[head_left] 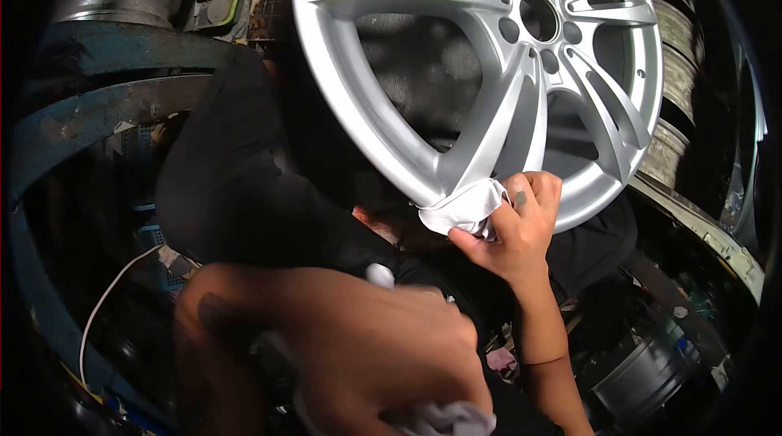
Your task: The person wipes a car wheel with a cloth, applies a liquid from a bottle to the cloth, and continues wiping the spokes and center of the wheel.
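A silver alloy wheel rim (350,85) with paired spokes leans at the top, above the person's dark-clad legs. My right hand (521,228) is at its lower edge, fingers closed on a folded white cloth (464,208). The cloth lies against the lip near the base of a spoke. Close to the camera, my left hand (391,346) is blurred, its fingers curled around another white cloth (448,420). A white tip shows above its knuckles. That hand is below the rim and apart from it.
A blue metal frame (106,110) curves along the left, with a white cable (110,306) below. More wheels (668,53) stand stacked at the right, and another grey rim (643,379) lies at the lower right. A tray of small items (220,0) sits at the upper left.
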Motion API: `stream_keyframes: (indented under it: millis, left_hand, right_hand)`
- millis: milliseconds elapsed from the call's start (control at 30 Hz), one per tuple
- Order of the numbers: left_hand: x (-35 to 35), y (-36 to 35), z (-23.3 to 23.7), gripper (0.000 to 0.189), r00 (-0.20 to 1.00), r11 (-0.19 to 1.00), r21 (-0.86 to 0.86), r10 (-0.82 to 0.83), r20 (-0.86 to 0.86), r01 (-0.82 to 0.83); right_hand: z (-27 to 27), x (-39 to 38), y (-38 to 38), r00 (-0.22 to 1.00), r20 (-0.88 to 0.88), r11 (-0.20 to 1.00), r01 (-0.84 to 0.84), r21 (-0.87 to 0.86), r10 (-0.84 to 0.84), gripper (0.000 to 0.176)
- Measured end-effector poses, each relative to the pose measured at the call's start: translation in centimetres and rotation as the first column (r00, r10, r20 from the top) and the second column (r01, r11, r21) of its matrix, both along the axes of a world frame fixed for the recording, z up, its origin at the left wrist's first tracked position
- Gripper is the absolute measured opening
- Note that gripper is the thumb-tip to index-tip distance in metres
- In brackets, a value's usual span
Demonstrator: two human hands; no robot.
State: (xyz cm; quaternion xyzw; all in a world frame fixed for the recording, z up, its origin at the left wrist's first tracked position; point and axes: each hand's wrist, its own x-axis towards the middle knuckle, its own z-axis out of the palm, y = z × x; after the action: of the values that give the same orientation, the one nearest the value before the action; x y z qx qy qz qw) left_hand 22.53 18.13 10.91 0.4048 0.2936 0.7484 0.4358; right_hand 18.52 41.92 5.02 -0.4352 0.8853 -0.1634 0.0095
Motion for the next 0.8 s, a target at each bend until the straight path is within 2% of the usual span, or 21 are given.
stream_keyframes:
  millis: [33, 67, 167, 200, 300, 400, 533, 633, 667, 800]
  left_hand:
    - [0.6, -0.3, -0.6, 0.037, 0.951, 0.955, -0.1, 0.261, -0.167, -0.279]
    - [0.7, -0.3, -0.7, 0.025, 0.734, 0.788, -0.099, 0.509, -0.449, -0.607]
    - [0.8, 0.0, -0.7, 0.034, 0.581, 0.536, -0.393, 0.24, -0.778, -0.747]
    - [1.5, 1.0, -1.7, 0.033, 0.508, 0.453, -0.371, 0.23, -0.83, -0.811]
    - [2.9, 3.7, -2.8, 0.036, 0.435, 0.362, -0.372, 0.109, -0.894, -0.855]
    - [3.0, 4.5, -1.9, 0.038, 0.482, 0.41, -0.43, 0.027, -0.876, -0.804]
    - [3.4, 5.4, -1.2, 0.038, 0.517, 0.367, -0.434, 0.165, -0.84, -0.823]
    - [4.2, 6.0, -0.9, 0.036, 0.502, 0.368, -0.368, 0.393, -0.771, -0.854]
    - [4.4, 5.9, -0.7, 0.038, 0.535, 0.413, -0.371, 0.42, -0.733, -0.832]
    - [3.1, 4.6, 0.6, 0.038, 0.575, 0.37, -0.46, 0.313, -0.756, -0.807]
  right_hand:
    - [0.0, -0.1, 0.0, 1.0, -0.009, 1.0, 0.001, -0.009, -0.001, 0.049]
    - [0.1, -0.3, 0.1, 1.0, -0.003, 1.0, -0.015, 0.007, 0.015, 0.049]
    - [0.1, -0.3, -0.1, 1.0, -0.012, 1.0, -0.008, -0.017, 0.008, 0.048]
    - [0.0, -0.3, -0.2, 0.999, -0.034, 1.0, -0.006, -0.027, 0.005, 0.049]
    - [-0.1, -0.2, -0.2, 0.999, -0.04, 1.0, -0.012, -0.011, 0.011, 0.049]
    - [-0.2, -0.2, -0.2, 0.999, -0.041, 1.0, -0.009, -0.017, 0.008, 0.05]
    - [-0.2, -0.2, -0.3, 0.998, -0.059, 1.0, -0.012, -0.023, 0.011, 0.049]
    - [-0.1, -0.2, -0.2, 0.999, -0.039, 1.0, -0.013, -0.009, 0.013, 0.047]
    - [-0.1, -0.2, -0.1, 0.999, -0.035, 1.0, -0.015, -0.004, 0.015, 0.046]
    - [0.0, -0.2, -0.2, 1.0, -0.024, 1.0, -0.008, -0.025, 0.007, 0.045]
